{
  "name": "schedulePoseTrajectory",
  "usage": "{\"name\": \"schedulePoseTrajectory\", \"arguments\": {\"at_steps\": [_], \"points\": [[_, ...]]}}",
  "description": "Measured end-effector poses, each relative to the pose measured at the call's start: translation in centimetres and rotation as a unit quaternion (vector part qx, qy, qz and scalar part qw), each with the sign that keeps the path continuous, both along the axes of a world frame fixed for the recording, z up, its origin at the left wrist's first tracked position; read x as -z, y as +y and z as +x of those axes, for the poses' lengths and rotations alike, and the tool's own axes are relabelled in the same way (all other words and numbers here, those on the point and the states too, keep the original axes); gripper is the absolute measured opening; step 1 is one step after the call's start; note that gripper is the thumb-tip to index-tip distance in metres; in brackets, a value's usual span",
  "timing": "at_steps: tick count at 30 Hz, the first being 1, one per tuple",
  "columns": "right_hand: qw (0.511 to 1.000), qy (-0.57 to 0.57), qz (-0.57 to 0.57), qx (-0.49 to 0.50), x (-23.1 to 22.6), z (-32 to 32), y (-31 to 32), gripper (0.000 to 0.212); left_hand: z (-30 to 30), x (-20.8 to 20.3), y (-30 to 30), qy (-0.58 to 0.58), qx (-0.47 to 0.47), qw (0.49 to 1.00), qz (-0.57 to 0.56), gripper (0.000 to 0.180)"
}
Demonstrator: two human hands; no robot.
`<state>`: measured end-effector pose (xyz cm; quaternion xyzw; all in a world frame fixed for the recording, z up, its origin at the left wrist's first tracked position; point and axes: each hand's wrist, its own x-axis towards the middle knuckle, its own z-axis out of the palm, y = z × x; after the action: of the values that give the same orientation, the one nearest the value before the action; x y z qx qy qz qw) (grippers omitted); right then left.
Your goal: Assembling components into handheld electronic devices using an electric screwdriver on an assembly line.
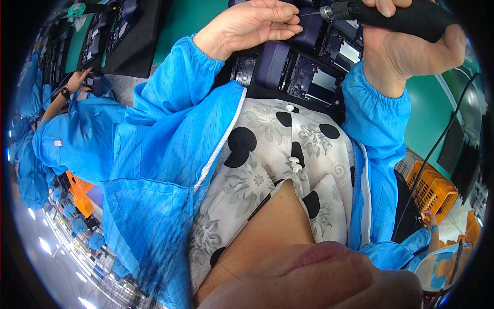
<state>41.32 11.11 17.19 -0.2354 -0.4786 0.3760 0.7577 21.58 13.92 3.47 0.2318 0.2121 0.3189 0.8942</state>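
Note:
My right hand (399,54) is wrapped round the black body of an electric screwdriver (406,19), held level with its bit pointing left. Fingers pinched together, my left hand (252,26) is at the tip of the thin bit. Whatever sits between those fingertips is too small to make out. Below both hands lie several dark device housings with exposed circuit parts; one open housing (314,80) shows a silver-grey rectangular plate. A dark purple-blue cover piece (271,64) is beside it.
More dark housings (95,44) lie on the green bench at the left, where a co-worker's hand (78,80) reaches among them. A black cable (437,144) hangs at my right. Orange crates (432,190) stand behind it, near another person's hand (428,219).

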Motion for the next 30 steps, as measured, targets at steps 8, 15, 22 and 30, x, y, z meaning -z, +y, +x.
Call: {"name": "schedulePoseTrajectory", "arguments": {"at_steps": [8, 15, 22, 30], "points": [[0.998, 0.028, -0.043, -0.032, -1.3, 0.2, -0.2, 0.06, 0.2, -0.7, 0.3, -0.011, 0.016, 1.0, -0.015, 0.023], [0.999, 0.02, -0.029, -0.034, -1.0, -0.5, 0.1, 0.062, 0.4, -1.1, -0.1, 0.003, 0.007, 1.0, 0.004, 0.024], [0.999, 0.013, -0.024, -0.037, -0.5, -0.2, 0.2, 0.062, 0.6, -1.1, -0.1, 0.036, 0.004, 0.999, 0.035, 0.022], [0.999, 0.021, -0.02, -0.022, -0.4, 0.5, 0.2, 0.061, 0.7, -1.5, -0.1, 0.067, -0.006, 0.997, 0.038, 0.021]]}}
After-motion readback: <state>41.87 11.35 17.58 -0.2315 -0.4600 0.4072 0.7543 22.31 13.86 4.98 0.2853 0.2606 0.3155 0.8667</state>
